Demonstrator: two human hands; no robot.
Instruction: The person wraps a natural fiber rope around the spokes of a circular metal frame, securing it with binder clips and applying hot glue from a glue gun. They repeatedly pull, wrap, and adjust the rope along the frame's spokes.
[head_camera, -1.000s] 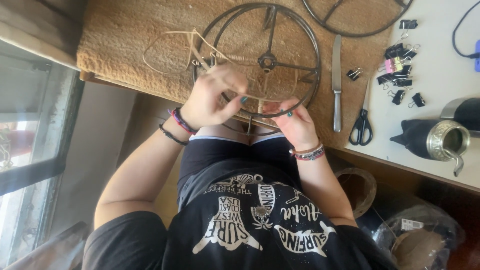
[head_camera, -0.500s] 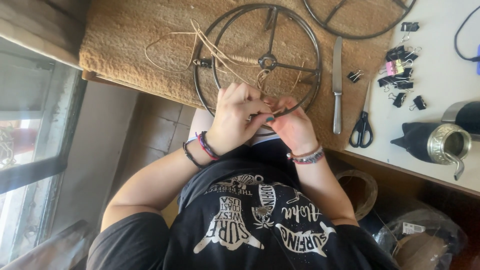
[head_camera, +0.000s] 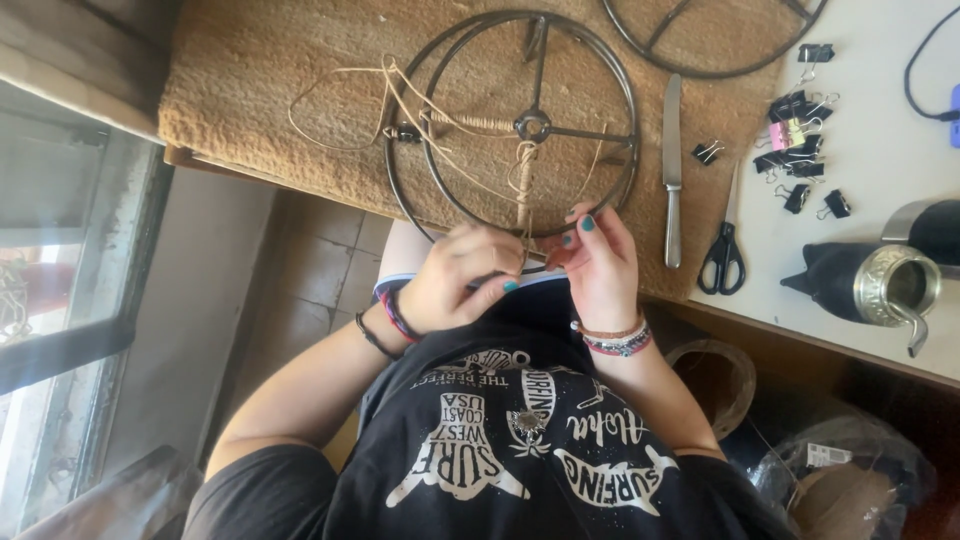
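1. Head view, looking down: both hands meet at the near rim of the wire frame (head_camera: 510, 125), a round double-ring metal frame with spokes and a hub, lying on the mat (head_camera: 250, 80).
2. Left hand (head_camera: 460, 280) curled nearly closed, fingers pinched around the fibre (head_camera: 525, 185) at the near rim; thumb tucked under. Wristbands on that wrist.
3. Right hand (head_camera: 600, 265) half curled, fingertips on the frame's near rim just right of the left hand, holding it steady; cannot tell if it also grips fibre. Beaded bracelets on the wrist.
4. Fibre is pale straw, wrapped along the left spoke and the near spoke; a loose loop trails off to the left over the mat.
5. Frame sits mid-mat, its near edge overhanging the table edge toward the person's lap.
6. Second frame (head_camera: 700, 40), far right, partly out of view.
7. Knife (head_camera: 672, 160) lies right of the frame, handle near; scissors (head_camera: 722, 255) just right of it, across the mat edge.
8. Binder clips (head_camera: 795, 135) scattered on the white table further right; one clip (head_camera: 708, 152) beside the knife.
9. Metal-rimmed cup (head_camera: 895, 285) at the right edge.
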